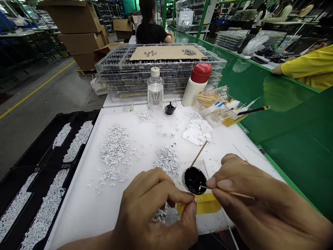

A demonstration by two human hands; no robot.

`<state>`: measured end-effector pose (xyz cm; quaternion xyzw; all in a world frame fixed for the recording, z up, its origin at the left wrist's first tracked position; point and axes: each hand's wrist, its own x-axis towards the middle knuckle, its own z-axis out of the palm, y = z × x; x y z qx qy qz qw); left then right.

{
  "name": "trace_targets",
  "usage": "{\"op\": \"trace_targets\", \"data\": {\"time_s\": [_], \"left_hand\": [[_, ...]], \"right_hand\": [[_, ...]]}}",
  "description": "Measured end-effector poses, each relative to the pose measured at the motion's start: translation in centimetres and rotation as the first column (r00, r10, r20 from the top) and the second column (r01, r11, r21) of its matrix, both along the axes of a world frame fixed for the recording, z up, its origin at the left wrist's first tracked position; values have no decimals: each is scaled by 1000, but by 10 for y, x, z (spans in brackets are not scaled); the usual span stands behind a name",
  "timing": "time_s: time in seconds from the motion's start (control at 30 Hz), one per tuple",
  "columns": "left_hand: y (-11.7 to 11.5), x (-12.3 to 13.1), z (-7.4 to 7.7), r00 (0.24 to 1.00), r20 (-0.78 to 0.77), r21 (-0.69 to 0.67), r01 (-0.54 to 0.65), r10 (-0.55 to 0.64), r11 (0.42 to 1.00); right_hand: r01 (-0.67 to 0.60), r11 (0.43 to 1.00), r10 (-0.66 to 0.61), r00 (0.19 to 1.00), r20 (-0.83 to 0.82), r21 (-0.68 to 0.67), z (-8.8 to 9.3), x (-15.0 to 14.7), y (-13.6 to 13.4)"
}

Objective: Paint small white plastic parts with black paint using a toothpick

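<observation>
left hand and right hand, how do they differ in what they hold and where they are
The left hand pinches a tiny white piece, while the right hand holds a thin stick. The left hand's pinch is at the near side of the black-filled cup; the right hand's is at its right. Both hands hold something small.

One head-worn camera looks forward and down, close above the left grip point(153, 205) and right grip point(249, 191).

Left hand point(142, 208) pinched — right hand point(262, 191) likewise
</observation>
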<state>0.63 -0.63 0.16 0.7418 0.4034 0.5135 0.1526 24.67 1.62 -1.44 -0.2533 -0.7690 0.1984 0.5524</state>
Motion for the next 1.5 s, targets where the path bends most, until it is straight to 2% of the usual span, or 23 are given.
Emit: {"op": "trace_targets", "data": {"time_s": [0.3,0.6,0.9,1.07,1.2,1.27,1.33,1.5], "left_hand": [[0,2,-1,999,-30,1,-21,21,1000],[0,3,-4,999,-31,-19,-18,17,1000],[-3,2,-3,1000,16,-25,-17,18,1000],[-3,5,-5,999,25,-57,-24,25,998],[-6,8,-7,998,51,-90,-29,34,996],[-8,8,-8,998,59,-80,-29,33,996],[-7,8,-8,998,53,-65,-29,32,997],[-5,5,-5,999,36,-52,-15,17,999]], "right_hand": [[54,996,-55,998,-11,-68,6,-8,-5],[21,996,-22,1000,-15,-91,1,-4,-6],[-59,985,59,998,-2,-164,9,4,-5],[-136,978,124,989,-82,-157,-4,7,-6],[-107,988,98,992,-82,-113,-20,12,-12],[-102,991,98,994,-50,-81,-22,16,-12],[-126,990,125,992,-17,-67,-17,18,-10],[-178,981,180,984,12,-79,9,7,-1]]}}
